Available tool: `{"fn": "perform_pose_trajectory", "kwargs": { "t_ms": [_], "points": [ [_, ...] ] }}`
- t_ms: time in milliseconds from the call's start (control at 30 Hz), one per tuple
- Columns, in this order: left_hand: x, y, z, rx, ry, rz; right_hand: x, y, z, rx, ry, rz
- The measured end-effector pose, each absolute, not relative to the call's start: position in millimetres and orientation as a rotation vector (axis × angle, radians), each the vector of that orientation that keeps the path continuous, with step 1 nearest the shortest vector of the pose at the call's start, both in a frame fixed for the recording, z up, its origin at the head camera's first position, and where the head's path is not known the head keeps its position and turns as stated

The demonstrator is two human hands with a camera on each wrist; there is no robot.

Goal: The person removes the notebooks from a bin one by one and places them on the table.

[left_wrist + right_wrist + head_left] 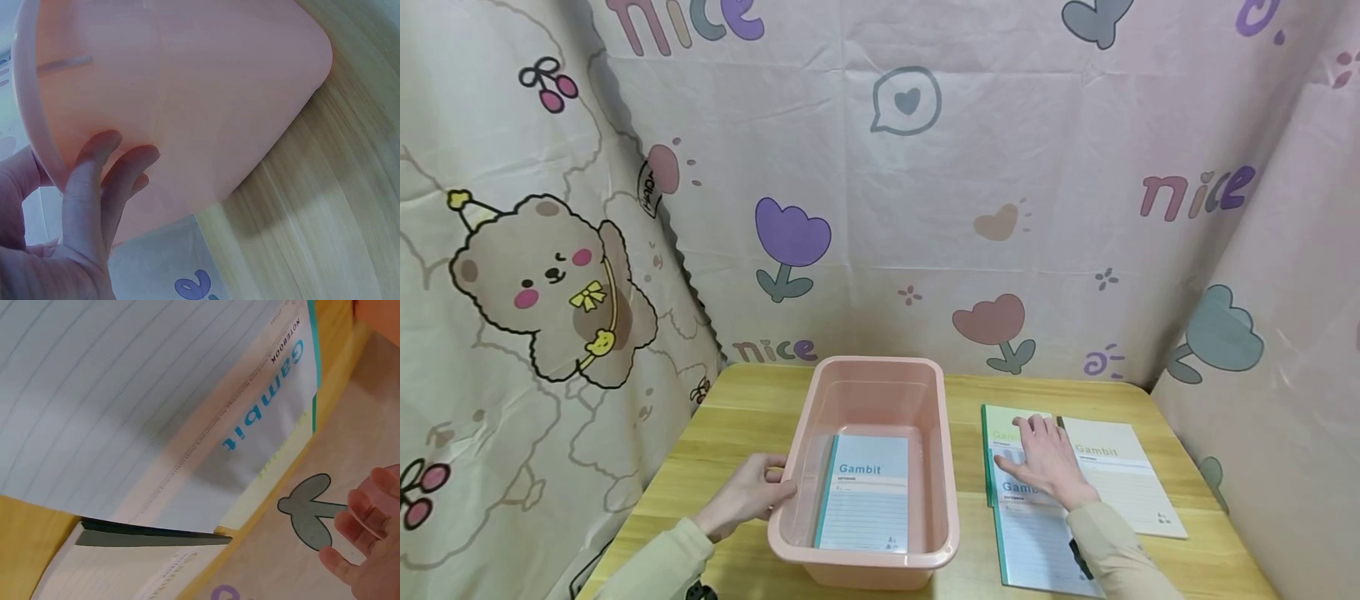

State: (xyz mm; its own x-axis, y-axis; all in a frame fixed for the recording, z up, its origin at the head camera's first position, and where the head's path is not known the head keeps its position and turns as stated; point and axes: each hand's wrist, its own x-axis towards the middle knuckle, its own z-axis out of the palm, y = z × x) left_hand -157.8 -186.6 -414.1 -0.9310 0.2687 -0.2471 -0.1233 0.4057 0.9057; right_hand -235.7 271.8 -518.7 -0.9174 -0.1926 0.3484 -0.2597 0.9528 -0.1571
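Landmark: pink bin (865,560), upright on the wooden surface (737,417).
Within the bin: inner blue notebook (865,508), flat on the floor of the bin, cover upward, teal spine toward the left wall.
Right of the bin: outer blue notebook (1037,550), lying partly over a green notebook (1017,414); a cream notebook (1127,483) lies just beside this pair, on the side away from the bin.
Left hand (748,496): at the bin's left rim, near its front corner, pinching the wall, with fingers against the outer face.
Right hand (1048,458): right of the bin, above the overlap of blue and green covers, fingers spread and gripping nothing; contact with a cover cannot be told.
Step in hand (judged): taking up the outer blue notebook.
Good technique: pinch its exposed edge alone, so that the green one beneath does not drag; lift it level.
Steadying: a light pinch at the bin's rim suffices; hard squeezing may flex the wall.
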Motion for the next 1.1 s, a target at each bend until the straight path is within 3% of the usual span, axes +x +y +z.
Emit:
{"fn": "perform_pose_trajectory", "kwargs": {
  "t_ms": [500,1100],
  "points": [
    [-159,-185,-415,0.125,2.312,1.531,-238,264,-499,0.309,-2.794,0.278],
    [-158,-187,-414,0.126,2.297,1.541,-271,202,-407,0.367,-2.791,0.308]
  ]
}}
